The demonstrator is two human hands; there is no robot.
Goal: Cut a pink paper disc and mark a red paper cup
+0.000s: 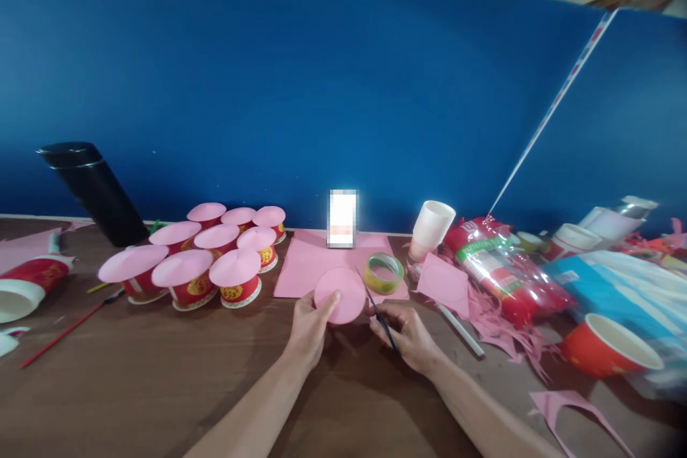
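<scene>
A round pink paper disc is pinched in my left hand, thumb on top and the other fingers mostly hidden beneath. My right hand is closed around dark-handled scissors, whose thin blades point up and away, just right of the disc's edge. Behind the disc lies a pink paper sheet on the brown table. On that sheet rests a roll of yellow-green tape. A square pink piece with a circle marked on it lies to the right of my right hand.
Several red cups topped with pink discs stand left, near a black flask and a red paintbrush. Stacked white cups, a red plastic packet, pink scraps and an orange-red cup occupy the right. A blue partition rises behind.
</scene>
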